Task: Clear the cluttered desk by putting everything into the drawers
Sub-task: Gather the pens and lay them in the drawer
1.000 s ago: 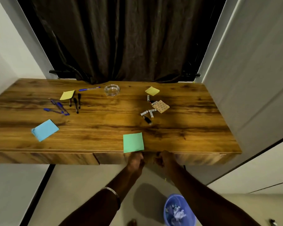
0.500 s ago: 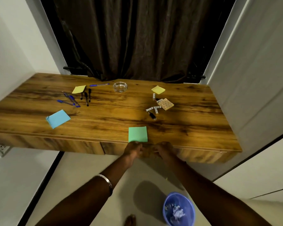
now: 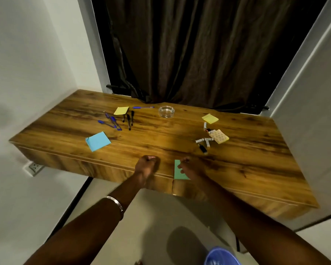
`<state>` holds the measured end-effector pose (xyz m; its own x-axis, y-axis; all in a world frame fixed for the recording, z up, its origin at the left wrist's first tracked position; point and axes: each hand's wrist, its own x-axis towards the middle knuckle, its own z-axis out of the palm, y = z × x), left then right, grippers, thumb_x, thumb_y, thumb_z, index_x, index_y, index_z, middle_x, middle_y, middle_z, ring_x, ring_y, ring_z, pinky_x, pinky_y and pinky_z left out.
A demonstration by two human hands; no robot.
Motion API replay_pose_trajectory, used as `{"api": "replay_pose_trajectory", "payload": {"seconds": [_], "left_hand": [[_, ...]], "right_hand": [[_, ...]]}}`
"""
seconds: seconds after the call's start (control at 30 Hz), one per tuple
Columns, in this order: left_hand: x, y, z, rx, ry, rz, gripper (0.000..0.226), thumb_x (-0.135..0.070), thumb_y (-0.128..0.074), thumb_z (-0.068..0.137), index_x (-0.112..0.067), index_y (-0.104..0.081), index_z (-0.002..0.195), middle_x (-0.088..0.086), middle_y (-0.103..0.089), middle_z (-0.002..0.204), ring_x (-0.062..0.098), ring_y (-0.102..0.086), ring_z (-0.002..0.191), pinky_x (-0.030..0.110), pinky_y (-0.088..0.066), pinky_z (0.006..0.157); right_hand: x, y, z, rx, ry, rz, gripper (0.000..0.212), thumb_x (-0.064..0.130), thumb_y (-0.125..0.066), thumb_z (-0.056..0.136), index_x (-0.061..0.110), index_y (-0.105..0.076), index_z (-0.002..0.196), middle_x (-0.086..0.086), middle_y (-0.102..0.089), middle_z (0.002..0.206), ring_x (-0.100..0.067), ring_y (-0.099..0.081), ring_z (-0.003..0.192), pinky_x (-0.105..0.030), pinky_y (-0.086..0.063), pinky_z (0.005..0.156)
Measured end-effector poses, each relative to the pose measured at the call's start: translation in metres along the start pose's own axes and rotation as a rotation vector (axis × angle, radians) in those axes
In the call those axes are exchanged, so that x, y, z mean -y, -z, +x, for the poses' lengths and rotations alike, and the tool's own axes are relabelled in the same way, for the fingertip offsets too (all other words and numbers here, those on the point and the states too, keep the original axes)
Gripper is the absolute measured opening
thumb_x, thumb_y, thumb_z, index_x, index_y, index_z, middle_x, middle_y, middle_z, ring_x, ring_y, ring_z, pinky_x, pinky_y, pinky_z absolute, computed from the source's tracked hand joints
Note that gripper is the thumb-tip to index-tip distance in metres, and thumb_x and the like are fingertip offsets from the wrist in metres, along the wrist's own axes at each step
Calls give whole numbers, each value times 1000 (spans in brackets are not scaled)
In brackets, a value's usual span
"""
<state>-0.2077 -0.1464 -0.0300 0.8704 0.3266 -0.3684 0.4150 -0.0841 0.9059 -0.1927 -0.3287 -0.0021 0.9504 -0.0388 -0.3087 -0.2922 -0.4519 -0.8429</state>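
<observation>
Desk (image 3: 161, 142): we see a long wooden top with drawer fronts along its near edge, all pushed in flush; nothing on it has gone into a drawer yet.
Green note (image 3: 178, 172): it lies flat at the near edge, middle of the desk, partly covered by the right hand.
Right hand (image 3: 191, 167): we see it over the green note with its fingers curled down toward the paper; we cannot tell whether they pinch the note or only touch it.
Left hand (image 3: 147, 165): it sits just left of the green note, above the near edge, fingers curled into a loose fist with nothing visible in it. A metal bangle (image 3: 116, 202) circles that wrist.
Blue note (image 3: 97, 140): it lies left of the hands, near the front edge.
Pens (image 3: 120, 120): blue and black ones are scattered behind the blue note, beside a yellow note (image 3: 121, 110); one more blue pen (image 3: 143, 107) lies near the back.
Glass ashtray (image 3: 166, 111): it stands at the back, centre.
Right cluster: a second yellow note (image 3: 210, 118), a patterned pad (image 3: 220, 136), and several small batteries (image 3: 203, 140) close together.
Beyond: a dark curtain (image 3: 189, 50) hangs behind the desk; a blue bin (image 3: 221, 257) stands on the floor below; a wall socket (image 3: 33, 166) shows at the left.
</observation>
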Motion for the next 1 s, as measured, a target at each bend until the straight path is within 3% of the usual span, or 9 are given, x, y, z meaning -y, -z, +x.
{"api": "replay_pose_trajectory", "payload": {"seconds": [0.07,0.13,0.23,0.33,0.43,0.6,0.77,0.83,1.0], "left_hand": [[-2,16,24,-14,16,-40,13,-29,-67,80,-17,-68,77,16,-72,97,29,-67,90,48,-53,92],[-22,33,27,-32,20,-68,12,-24,-65,84,-17,-66,75,12,-70,91,27,-65,87,41,-54,88],[-41,54,39,-28,26,-98,14,-18,-60,90,-18,-64,76,9,-68,83,24,-62,79,36,-51,77],[-49,74,60,-17,36,-117,8,-21,-62,89,-15,-67,89,9,-70,85,23,-63,76,34,-52,71],[-58,96,83,-4,42,-103,10,-23,-58,92,-20,-63,84,8,-67,87,23,-60,79,30,-46,65],[-55,133,136,-91,78,-121,10,-27,-60,89,-18,-62,85,13,-69,100,28,-64,94,39,-51,82],[-75,166,173,-119,132,-270,15,-13,-59,89,-10,-63,75,10,-56,67,20,-50,52,25,-41,50],[-78,178,193,-149,152,-329,18,-11,-57,90,-7,-62,73,11,-53,67,19,-47,48,19,-39,40],[-84,203,228,-251,173,-406,26,-15,-52,95,-8,-56,70,8,-54,71,20,-47,58,27,-37,54]], "right_hand": [[16,-12,11,4,71,-53,2,15,-60,87,15,-62,87,-12,-71,101,-29,-68,92,-33,-53,69],[32,-25,24,11,148,-135,6,15,-61,85,20,-62,83,-9,-70,97,-29,-67,91,-40,-57,75],[56,-43,37,-2,194,-266,9,18,-59,86,25,-60,80,-3,-68,94,-22,-63,88,-33,-51,75],[74,-64,57,-15,217,-312,14,19,-59,84,26,-57,72,-5,-69,93,-24,-65,89,-38,-54,77],[92,-88,81,2,200,-341,13,22,-59,84,27,-61,73,-3,-71,91,-22,-67,86,-40,-57,79],[128,-127,103,16,202,-362,14,19,-58,86,18,-70,94,-2,-70,101,-22,-64,95,-26,-47,77],[160,-171,137,74,267,-382,13,19,-59,84,20,-70,91,-1,-71,99,-21,-64,93,-26,-46,73],[171,-189,152,96,308,-403,12,18,-59,83,17,-70,89,-3,-70,97,-22,-64,92,-25,-44,69],[201,-230,179,209,350,-446,16,14,-62,84,15,-71,97,-3,-72,102,-20,-66,95,-34,-55,83]]}}
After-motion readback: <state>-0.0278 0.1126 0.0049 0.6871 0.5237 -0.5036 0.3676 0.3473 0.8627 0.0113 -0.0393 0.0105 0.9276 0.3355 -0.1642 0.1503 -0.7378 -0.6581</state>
